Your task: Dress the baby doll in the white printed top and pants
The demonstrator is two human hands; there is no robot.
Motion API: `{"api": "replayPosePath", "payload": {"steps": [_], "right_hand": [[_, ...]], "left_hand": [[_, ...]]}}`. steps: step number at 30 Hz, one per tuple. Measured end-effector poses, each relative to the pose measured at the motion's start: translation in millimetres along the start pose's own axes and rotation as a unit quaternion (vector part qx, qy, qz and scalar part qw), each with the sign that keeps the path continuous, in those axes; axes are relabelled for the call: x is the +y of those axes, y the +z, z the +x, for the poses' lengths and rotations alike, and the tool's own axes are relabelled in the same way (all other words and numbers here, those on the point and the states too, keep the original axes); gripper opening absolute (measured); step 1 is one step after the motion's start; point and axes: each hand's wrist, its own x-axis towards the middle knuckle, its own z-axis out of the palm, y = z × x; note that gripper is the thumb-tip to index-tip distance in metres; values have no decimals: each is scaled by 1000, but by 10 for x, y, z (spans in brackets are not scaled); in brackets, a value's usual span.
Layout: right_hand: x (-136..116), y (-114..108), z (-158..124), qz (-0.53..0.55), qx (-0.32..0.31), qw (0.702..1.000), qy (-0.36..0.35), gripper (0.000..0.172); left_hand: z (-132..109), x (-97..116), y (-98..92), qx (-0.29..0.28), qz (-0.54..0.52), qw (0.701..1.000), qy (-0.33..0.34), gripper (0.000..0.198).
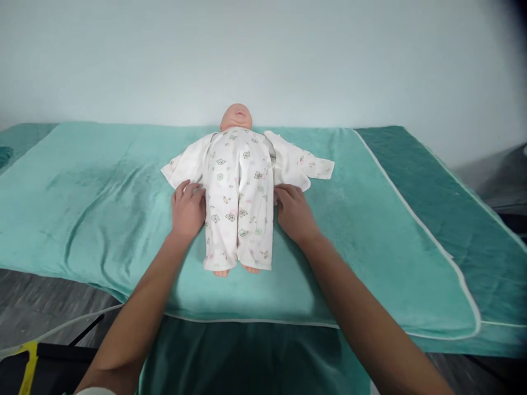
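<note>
A baby doll (235,116) lies on its back on a teal towel (102,208), dressed in a white printed romper (239,203). Its bare feet poke out at the near end. My left hand (188,208) rests against the doll's left side at hip height, fingers curled on the romper's edge. My right hand (293,211) presses the opposite side of the romper, fingers bent onto the cloth. The romper's right sleeve (307,164) lies spread flat on the towel, and the left sleeve (181,164) lies beside my left hand.
The towel has white piping (428,236) and lies over a darker teal cover (473,219) on a table. A pale wall (263,55) rises right behind. Grey floor, a yellow strap (28,367) and a white cable (61,328) show at lower left.
</note>
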Motion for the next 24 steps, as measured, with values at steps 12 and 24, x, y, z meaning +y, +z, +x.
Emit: {"api": "replayPosePath", "payload": {"steps": [12,24], "right_hand": [[-107,166,98,-113,-123,980,-105,47],[-264,177,210,-49,-101,992,-65,20]], "left_hand": [[474,53,212,-209,-3,974,82,61],[430,73,170,-165,-108,980,8,55]]}}
